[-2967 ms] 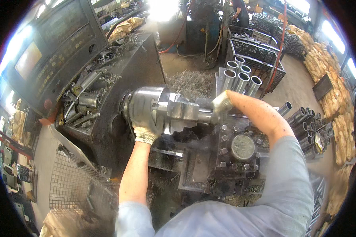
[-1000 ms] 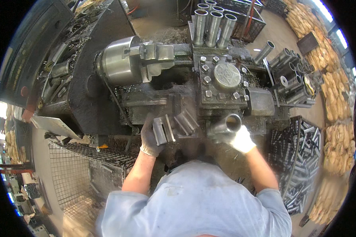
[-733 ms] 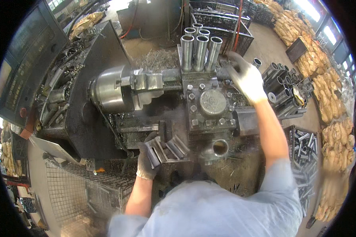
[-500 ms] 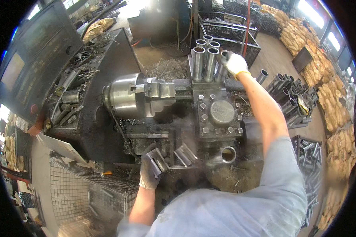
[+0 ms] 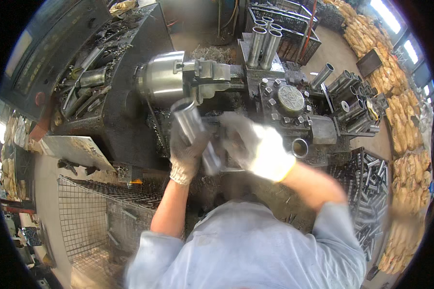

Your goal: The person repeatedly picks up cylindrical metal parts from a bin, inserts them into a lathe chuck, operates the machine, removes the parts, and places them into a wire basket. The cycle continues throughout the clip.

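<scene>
In front of the lathe, my left hand [image 5: 188, 156], in a soiled glove, is closed around a shiny metal tube [image 5: 190, 119]. The tube is tilted, its open end toward the chuck and its lower end blurred. My right hand [image 5: 264, 147], in a white and grey glove, is just to the right of it, its fingers smeared by motion. A gap shows between this hand and the tube. Beyond the hands is the steel chuck [image 5: 163, 79] with its jaws. The square tool post [image 5: 291, 99], ringed with bolts, stands to the right.
Several upright tubes [image 5: 265, 45] stand behind the tool post. A short open cylinder [image 5: 300, 148] lies near my right forearm. More tubes [image 5: 354, 103] are stacked at the right, above a bin of metal pieces [image 5: 371, 192]. A wire basket [image 5: 82, 207] sits at lower left.
My right hand has come back from the upright tubes toward my left hand. My left hand, earlier at an angled metal piece, now grips a tube. The whole view has shifted.
</scene>
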Available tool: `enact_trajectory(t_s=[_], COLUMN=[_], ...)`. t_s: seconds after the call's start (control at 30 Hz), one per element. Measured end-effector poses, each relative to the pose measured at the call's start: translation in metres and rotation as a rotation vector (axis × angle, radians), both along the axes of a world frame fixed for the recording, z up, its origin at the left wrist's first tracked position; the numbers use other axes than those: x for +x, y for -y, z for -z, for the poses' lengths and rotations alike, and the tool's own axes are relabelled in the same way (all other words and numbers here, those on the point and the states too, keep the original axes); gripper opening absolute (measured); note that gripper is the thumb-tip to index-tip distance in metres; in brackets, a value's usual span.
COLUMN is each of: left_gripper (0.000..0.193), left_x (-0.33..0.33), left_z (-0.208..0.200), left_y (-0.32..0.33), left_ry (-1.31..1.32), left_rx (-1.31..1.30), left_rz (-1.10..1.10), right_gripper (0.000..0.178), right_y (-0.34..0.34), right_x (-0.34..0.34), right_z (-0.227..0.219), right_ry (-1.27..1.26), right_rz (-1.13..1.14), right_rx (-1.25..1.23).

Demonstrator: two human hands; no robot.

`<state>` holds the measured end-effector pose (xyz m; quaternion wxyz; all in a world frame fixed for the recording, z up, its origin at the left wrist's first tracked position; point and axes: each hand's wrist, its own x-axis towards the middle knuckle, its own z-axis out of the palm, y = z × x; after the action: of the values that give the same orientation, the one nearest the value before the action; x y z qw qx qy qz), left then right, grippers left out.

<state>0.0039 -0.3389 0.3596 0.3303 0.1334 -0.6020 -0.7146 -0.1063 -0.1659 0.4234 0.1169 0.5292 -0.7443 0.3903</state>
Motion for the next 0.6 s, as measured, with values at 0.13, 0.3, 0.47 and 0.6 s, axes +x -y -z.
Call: enact_trajectory(t_s=[0.13, 0.3, 0.47, 0.6], left_gripper=[0.061, 0.08, 0.084, 0.086], left_x=[0.024, 0.028, 0.009, -0.01], left_z=[0.073, 0.112, 0.071, 0.017], left_y=[0.012, 0.019, -0.008, -0.032], left_ry=[0.128, 0.077, -0.145, -0.182], left_rx=[0.701, 0.891, 0.925, 0.623], left_rz=[0.188, 0.219, 0.22, 0.365], right_gripper=[0.061, 0.039, 0.055, 0.082], right_y=[-0.02, -0.023, 0.012, 0.028], right_x=[0.01, -0.019, -0.015, -0.003], right_z=[0.136, 0.147, 0.081, 0.024], right_ry=[0.167, 0.502, 1.009, 1.129], right_rz=[0.338, 0.252, 0.056, 0.052], right_rx=[0.927, 0.324, 0.504, 0.453])
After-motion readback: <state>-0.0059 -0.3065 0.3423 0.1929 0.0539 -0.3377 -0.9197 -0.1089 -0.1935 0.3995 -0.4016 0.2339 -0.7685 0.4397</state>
